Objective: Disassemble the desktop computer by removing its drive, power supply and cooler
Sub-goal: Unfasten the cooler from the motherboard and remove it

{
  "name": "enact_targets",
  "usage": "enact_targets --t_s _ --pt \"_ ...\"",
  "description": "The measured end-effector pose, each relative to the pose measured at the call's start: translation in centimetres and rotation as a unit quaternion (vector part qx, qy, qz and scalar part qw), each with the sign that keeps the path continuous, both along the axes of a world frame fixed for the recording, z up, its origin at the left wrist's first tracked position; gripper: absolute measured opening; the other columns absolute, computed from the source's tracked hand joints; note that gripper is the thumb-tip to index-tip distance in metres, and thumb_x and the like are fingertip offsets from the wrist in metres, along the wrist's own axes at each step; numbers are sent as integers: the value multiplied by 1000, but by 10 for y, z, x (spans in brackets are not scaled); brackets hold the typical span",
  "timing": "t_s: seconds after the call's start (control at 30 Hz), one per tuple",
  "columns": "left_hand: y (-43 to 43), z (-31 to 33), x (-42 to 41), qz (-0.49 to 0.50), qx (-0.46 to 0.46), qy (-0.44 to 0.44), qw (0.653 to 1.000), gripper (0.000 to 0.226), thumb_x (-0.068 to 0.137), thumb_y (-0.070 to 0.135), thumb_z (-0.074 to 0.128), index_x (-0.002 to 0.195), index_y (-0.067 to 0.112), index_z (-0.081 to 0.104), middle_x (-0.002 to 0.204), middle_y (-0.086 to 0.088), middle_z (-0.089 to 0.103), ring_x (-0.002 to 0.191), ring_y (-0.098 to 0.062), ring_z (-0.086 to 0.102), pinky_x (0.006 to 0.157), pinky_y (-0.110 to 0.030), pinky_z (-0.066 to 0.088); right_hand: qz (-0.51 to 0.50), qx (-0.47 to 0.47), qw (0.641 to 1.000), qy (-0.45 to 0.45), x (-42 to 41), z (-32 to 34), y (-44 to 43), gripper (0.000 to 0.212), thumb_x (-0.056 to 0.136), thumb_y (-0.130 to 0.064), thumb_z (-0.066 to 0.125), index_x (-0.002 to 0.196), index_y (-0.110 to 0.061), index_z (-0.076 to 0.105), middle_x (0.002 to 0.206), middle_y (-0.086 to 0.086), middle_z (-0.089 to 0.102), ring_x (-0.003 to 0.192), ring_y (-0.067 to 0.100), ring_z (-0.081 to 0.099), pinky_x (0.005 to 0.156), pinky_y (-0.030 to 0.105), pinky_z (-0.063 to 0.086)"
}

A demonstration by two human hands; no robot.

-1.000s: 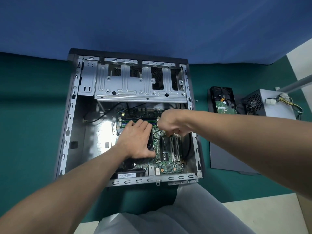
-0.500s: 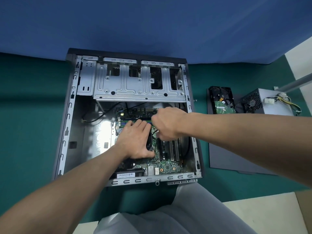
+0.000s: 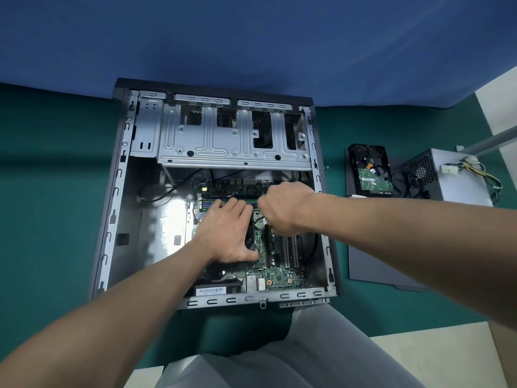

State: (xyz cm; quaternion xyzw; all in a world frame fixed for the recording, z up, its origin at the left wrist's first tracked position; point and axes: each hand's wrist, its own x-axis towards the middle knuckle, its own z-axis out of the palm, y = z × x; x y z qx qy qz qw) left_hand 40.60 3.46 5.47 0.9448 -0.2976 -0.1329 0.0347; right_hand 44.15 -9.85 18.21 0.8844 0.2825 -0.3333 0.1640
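1. Two of three parts already out: noting drive point(image 3: 369, 172) lying on the far end of the grey side panel point(image 3: 372, 264), and power supply point(image 3: 453, 177) just beside it. Both are sitting right of the case point(image 3: 117, 191), well apart from the work, likely to keep the opening free.
2. Counting cooler point(image 3: 249, 239) as the last piece, seated on the motherboard point(image 3: 279, 275) inside the case. Showing only a black edge, with the rest hidden beneath the palm.
3. Pressing left hand point(image 3: 226, 231) flat on top of the cooler, fingers straight and together, thumb tucked along the near edge. Judging this as bracing, to stop any lifting or twisting during the cable work.
4. Curling right hand point(image 3: 282, 211) tight just beside the left fingertips, apparently pinching a thin black cable point(image 3: 260, 218) running off the cooler. Fingertips are hidden under the knuckles, so reading the grip from the cable's path only. Probably freeing the fan lead from the board before lifting.
5. Comparing with a second ago:
   - seeing the right fist sitting slightly nearer the left fingertips, after closing in further half a second ago and easing back
   - reading this as small tugging rather than travel
   - finding the left hand staying put in the same flat press
   - finding the cooler still seated, with drive, power supply and panel unmoved
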Motion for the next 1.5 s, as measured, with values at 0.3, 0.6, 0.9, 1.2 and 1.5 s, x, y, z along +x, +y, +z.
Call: enact_targets --t_s 0.3,0.6,0.9,1.2,1.5 --pt "1 1 0 0 7 11 1000 97 58 83 32 125 14 48 121 -4 52 111 -22 44 95 -43 34 -128 119 982 -65 -5 1 10 33 87 -35 49 63 -14 40 62 2 39 63 26 48 56 29 38" --pt "2 1 -1 -3 -6 -6 1000 87 61 83 35 113 14 43 111 -4 51 102 -22 44 89 -41 35 -550 81 802 219 8 -3 9 17 100 -11 32 89 -6 44 73 7 51 46 9 29 36 17 27" --pt "0 -2 0 5 -13 6 1000 95 59 83 39 120 12 50 117 -5 55 107 -23 47 94 -43 37 144 -71 987 5 8 3 13 13 93 -19 47 102 -13 55 84 5 51 75 27 53 61 34 42" --pt "1 0 -1 3 -18 -6 1000 91 59 84 38 114 13 48 112 -5 54 104 -23 47 91 -44 37 242 42 968 -42 11 -2 -10 40 91 -20 50 59 -14 28 54 2 37 50 22 43 53 30 38" --pt "2 -2 -2 3 -19 -5 1000 91 59 86 38 114 14 46 113 -5 54 103 -23 47 91 -43 37 -684 90 660 298 11 -3 -7 28 102 -20 34 89 -1 49 46 2 45 27 7 28 29 13 22"
